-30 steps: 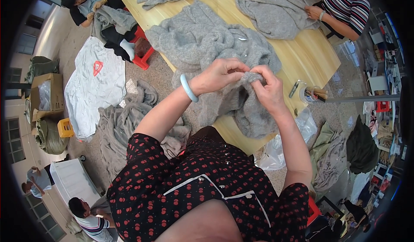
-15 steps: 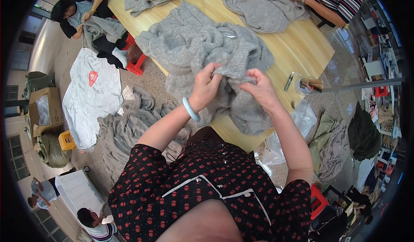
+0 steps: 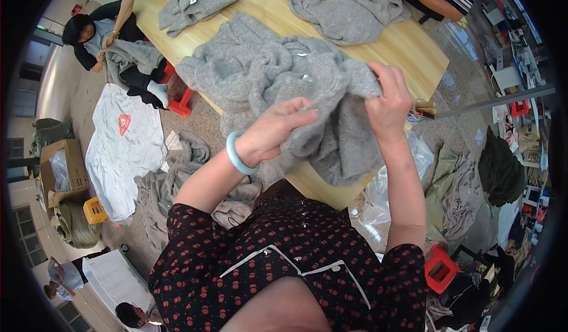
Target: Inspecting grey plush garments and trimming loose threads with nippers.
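Farther apart than half a second ago, the hands now spread the cloth: the right hand (image 3: 389, 104) has moved outward, its fingers curled tight on a bunched edge of the grey knit garment (image 3: 349, 140). At the left hand (image 3: 275, 128), thumb and fingers sit close together against the wool; I cannot tell whether they pinch it. From the right grip the garment runs leftward and drapes below, over the wooden table (image 3: 417, 54). Wooden sticks (image 3: 423, 107) show just right of that grip, clear plastic (image 3: 378, 199) beneath it.

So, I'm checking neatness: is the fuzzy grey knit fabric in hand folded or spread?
Neither: the grey fabric is bunched in uneven ridges, one part gripped in the right hand.
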Available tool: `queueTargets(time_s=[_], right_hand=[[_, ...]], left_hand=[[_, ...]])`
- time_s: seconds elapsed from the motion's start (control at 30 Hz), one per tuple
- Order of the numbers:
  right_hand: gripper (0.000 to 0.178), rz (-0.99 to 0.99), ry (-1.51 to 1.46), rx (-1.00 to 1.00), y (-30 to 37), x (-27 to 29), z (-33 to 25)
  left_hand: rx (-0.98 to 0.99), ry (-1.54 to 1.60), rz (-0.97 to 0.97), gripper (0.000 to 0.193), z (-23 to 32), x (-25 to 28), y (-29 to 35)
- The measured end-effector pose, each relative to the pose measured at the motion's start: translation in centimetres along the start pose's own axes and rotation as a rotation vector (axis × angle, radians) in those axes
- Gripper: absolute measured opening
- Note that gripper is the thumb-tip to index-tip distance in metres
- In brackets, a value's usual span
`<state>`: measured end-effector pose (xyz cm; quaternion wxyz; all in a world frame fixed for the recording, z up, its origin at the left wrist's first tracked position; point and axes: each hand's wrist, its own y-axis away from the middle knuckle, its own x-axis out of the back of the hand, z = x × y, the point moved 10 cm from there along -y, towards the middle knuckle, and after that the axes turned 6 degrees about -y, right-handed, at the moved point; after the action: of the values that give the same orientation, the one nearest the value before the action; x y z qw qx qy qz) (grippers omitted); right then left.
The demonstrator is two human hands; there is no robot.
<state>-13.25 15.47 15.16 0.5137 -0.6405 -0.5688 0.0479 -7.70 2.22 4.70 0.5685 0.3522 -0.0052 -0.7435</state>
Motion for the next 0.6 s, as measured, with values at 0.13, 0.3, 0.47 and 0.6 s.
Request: queueTargets(time_s=[0.13, 0.3, 0.47, 0.6], right_hand=[[0.033, -0.082, -0.061, -0.107, 3.7, -0.1, 2.4], [0.033, -0.101, -0.152, -0.215, 6.9, 0.4, 3.3], [0.030, -0.111, -0.223, -0.421, 8.3, 0.7, 4.9], [0.029, -0.174, -0.279, -0.593, 9.7, 0.6, 6.8]], left_hand=[[-0.052, -0.285, 0.074, 0.012, -2.7, 5.0, -0.5], [-0.086, -0.678, 0.108, 0.018, -2.7, 6.1, 0.1], [-0.066, -0.818, 0.142, 0.027, -2.9, 7.5, 0.4], [0.045, -0.682, 0.095, 0.021, -3.4, 7.2, 1.1]])
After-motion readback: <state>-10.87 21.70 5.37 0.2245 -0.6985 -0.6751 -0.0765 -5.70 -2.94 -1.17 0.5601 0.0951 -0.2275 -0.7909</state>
